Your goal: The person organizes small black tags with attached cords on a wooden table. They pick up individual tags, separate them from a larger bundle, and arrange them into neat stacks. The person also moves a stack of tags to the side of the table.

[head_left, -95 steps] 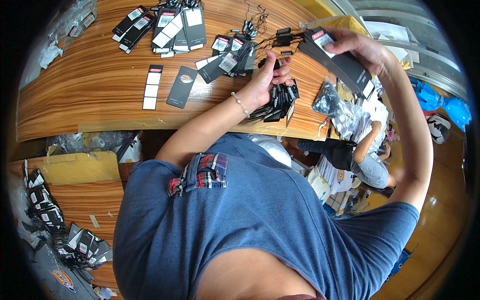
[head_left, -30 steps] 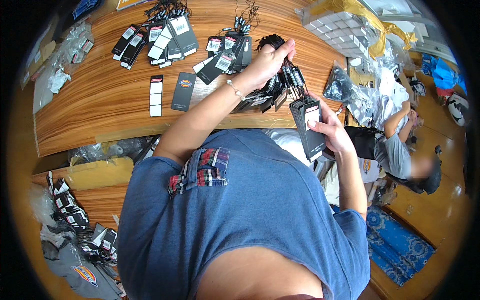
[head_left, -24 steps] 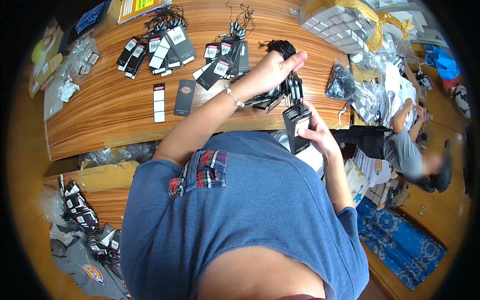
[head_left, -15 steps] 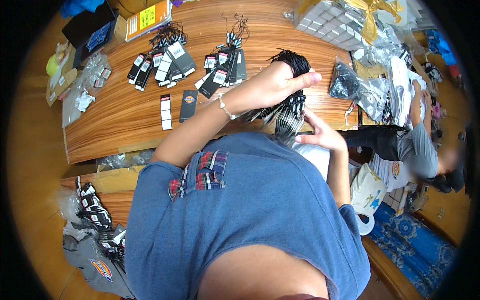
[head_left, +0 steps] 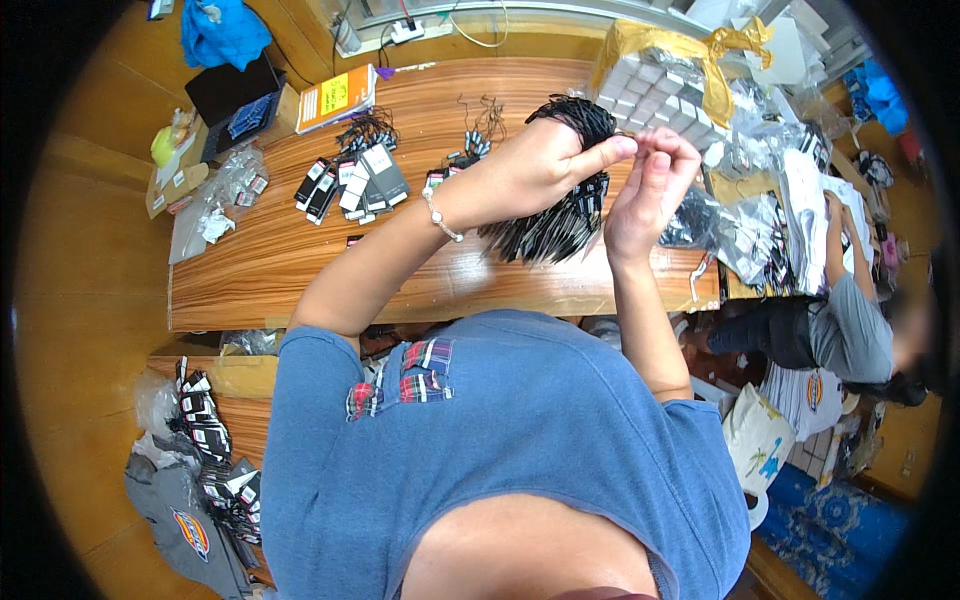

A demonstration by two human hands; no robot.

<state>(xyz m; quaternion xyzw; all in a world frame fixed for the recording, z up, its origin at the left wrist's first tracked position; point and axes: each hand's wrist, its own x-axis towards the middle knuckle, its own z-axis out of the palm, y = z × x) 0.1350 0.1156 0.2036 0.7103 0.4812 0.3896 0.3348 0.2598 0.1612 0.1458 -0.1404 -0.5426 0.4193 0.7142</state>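
My left hand (head_left: 535, 172) is closed around a thick bundle of black hang tags (head_left: 545, 235), with its dark strings (head_left: 578, 112) bunched above the fist. The tags fan downward below my fingers, over the table. Just right of the bundle, my right hand (head_left: 650, 190) is raised, its fingertips pinched together close to my left thumb. A thin brownish strand shows at those fingertips, too fine to name surely. Two loose groups of tags lie behind my left arm: one pile (head_left: 368, 185) in full view, the other (head_left: 470, 150) partly covered by my forearm.
A wood-grain table (head_left: 250, 290) spans the front. At its back right stands a plastic-wrapped stack of small white boxes (head_left: 650, 95). Bagged goods (head_left: 745, 235) lie at right, near another person in a grey shirt (head_left: 850, 335). An orange notebook (head_left: 335, 100) is at back left.
My right hand has risen from the tags' lower ends to beside my left thumb, its fingers now pinched. The view has shifted, showing more of the table's back edge.
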